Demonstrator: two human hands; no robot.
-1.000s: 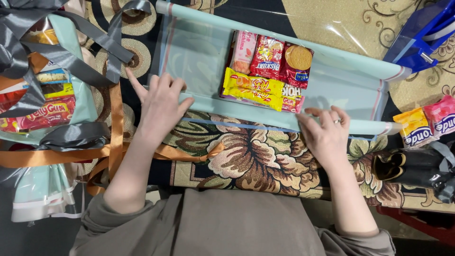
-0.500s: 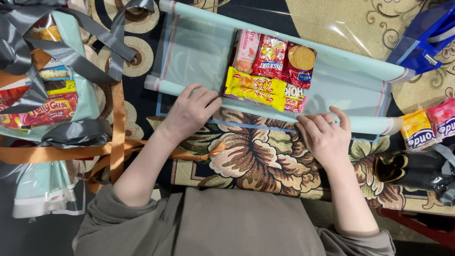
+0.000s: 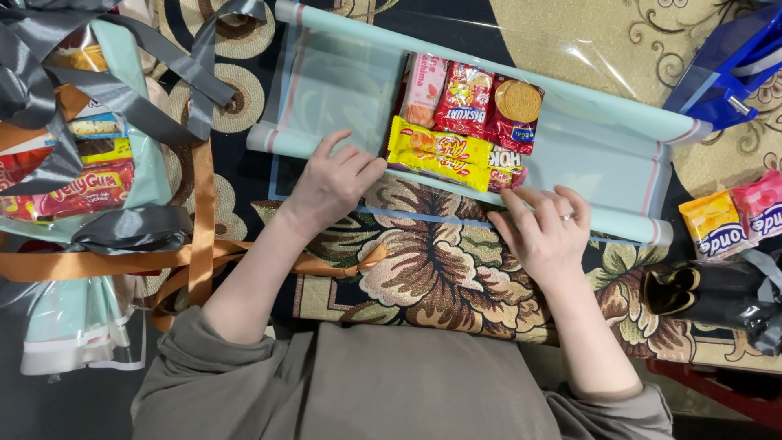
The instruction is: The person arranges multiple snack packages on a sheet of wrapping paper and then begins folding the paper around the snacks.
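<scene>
The person is kneeling at a patterned carpet [image 3: 440, 277], pressing both hands on a pale green wrapping sheet [image 3: 342, 98] spread across it. The left hand [image 3: 332, 183] is lying flat, fingers loosely spread, on the rolled near edge of the sheet, just left of a yellow snack pack [image 3: 438, 152]. The right hand [image 3: 544, 232], fingers together and flat, is pressing the same rolled edge further right. Red snack packs [image 3: 487, 99] are sitting mid-sheet behind the yellow one. An orange ribbon [image 3: 199, 220] is trailing at the carpet's left edge.
</scene>
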